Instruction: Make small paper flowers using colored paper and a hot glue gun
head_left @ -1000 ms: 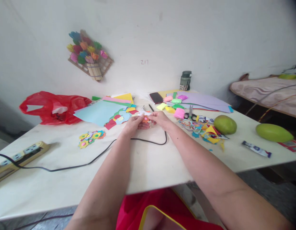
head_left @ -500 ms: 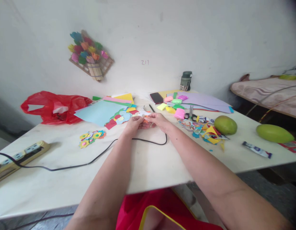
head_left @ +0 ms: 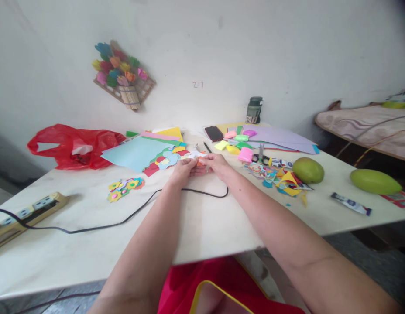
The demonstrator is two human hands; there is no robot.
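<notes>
My left hand (head_left: 185,170) and my right hand (head_left: 216,164) meet over the middle of the table, fingertips pinched together. Between them is a small orange paper piece (head_left: 200,162), mostly covered by the fingers, so its full shape is hidden. Just behind the hands lie white paper bits (head_left: 193,154) and a black pen (head_left: 207,148). Colourful cut-paper shapes (head_left: 163,160) spread to the left of my left hand. Nearer to me on that side sits a cluster of small paper flowers (head_left: 125,188) with coloured centres.
A black cable (head_left: 117,224) runs from a power strip (head_left: 42,209) to below my hands. Scissors (head_left: 261,158), pink clay pack (head_left: 245,154), paper scraps (head_left: 271,175), green mangoes (head_left: 308,170) and a glue tube (head_left: 351,204) lie right. A red plastic bag (head_left: 101,146) sits left.
Both hands stay in nearly the same place, still pinching the orange paper piece. The view has shifted very slightly; nothing on the table has visibly moved.
</notes>
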